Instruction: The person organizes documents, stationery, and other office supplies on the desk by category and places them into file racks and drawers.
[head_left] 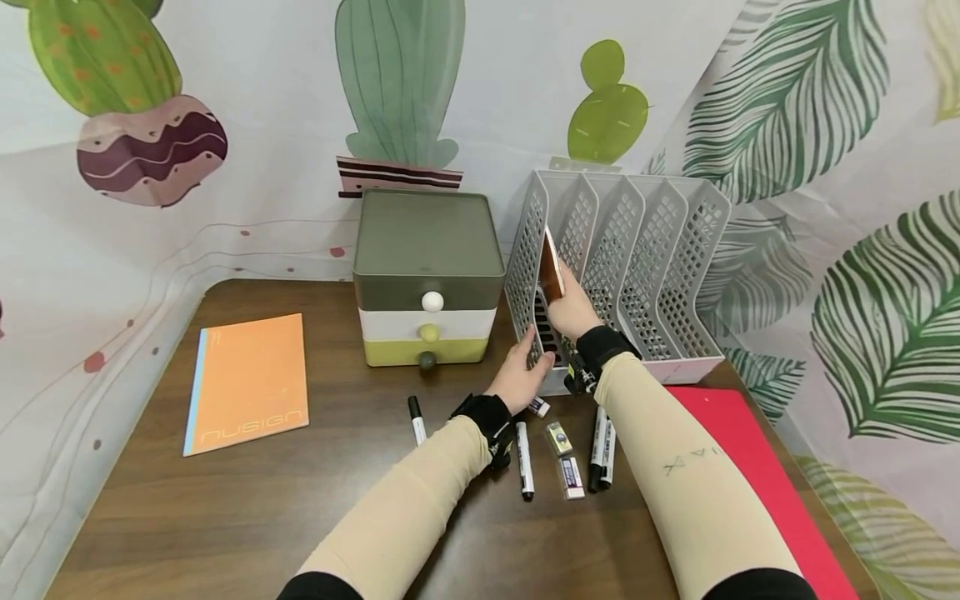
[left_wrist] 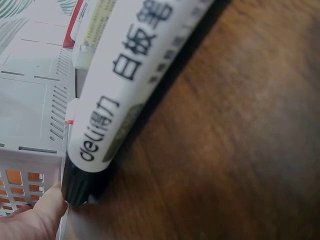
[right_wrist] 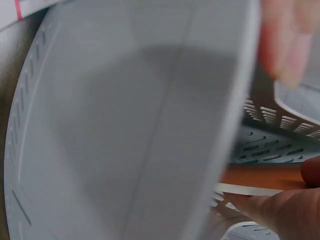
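Observation:
A grey file rack (head_left: 637,250) with several perforated dividers stands at the back right of the wooden table (head_left: 300,500). My right hand (head_left: 573,310) pinches a thin orange-brown booklet (head_left: 551,267), which stands tilted in the rack's leftmost slot. In the right wrist view a grey divider (right_wrist: 125,125) fills the frame, with the booklet (right_wrist: 265,176) low behind it and my thumb (right_wrist: 280,210) on its edge. My left hand (head_left: 521,373) grips the rack's front left corner, thumb over the lip. The left wrist view shows a fingertip (left_wrist: 35,220) at the rack's wall (left_wrist: 30,115).
Several whiteboard markers (head_left: 523,460) and erasers (head_left: 570,477) lie between my forearms; one marker (left_wrist: 125,75) fills the left wrist view. A three-drawer box (head_left: 427,275) stands left of the rack. An orange notebook (head_left: 247,383) lies far left and a red folder (head_left: 750,467) right.

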